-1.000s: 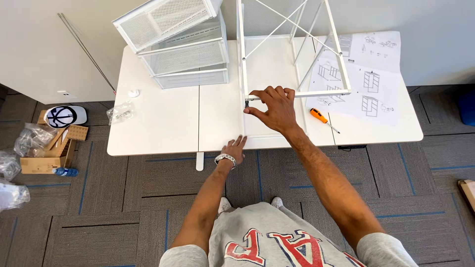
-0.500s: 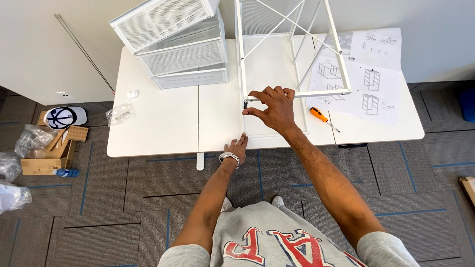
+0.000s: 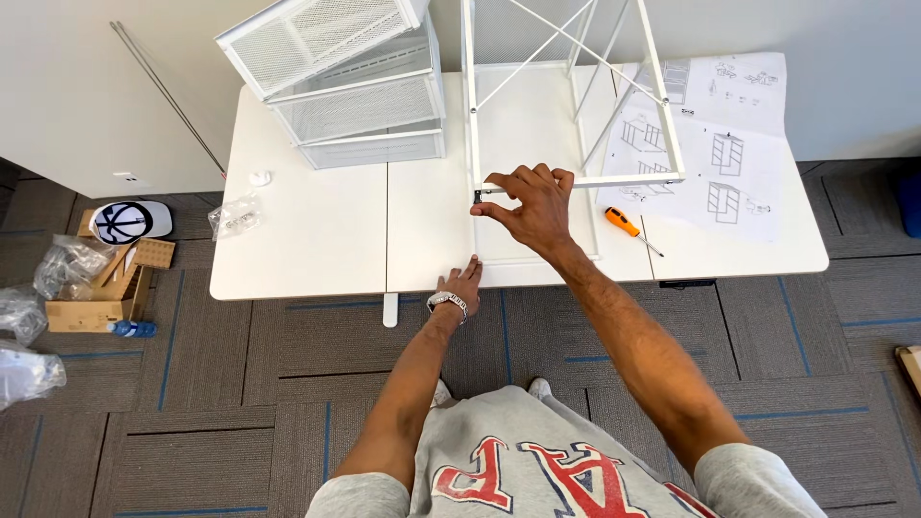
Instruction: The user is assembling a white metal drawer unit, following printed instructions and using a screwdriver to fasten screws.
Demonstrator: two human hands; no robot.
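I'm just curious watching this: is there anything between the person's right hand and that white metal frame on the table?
Nothing visible stands between them. The right hand is already on the white metal frame, its fingers at the frame's lower front corner. The orange screwdriver lies off to the side, and the left hand rests at the white table's near edge.

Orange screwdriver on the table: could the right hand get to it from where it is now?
Probably yes. The orange screwdriver lies in the open just right of the right hand, nothing between them; the hand would first have to let go of the white frame.

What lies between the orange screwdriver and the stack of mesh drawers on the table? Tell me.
In the head view, the white metal frame stands between screwdriver and mesh drawers, with the right hand gripping its lower bar.
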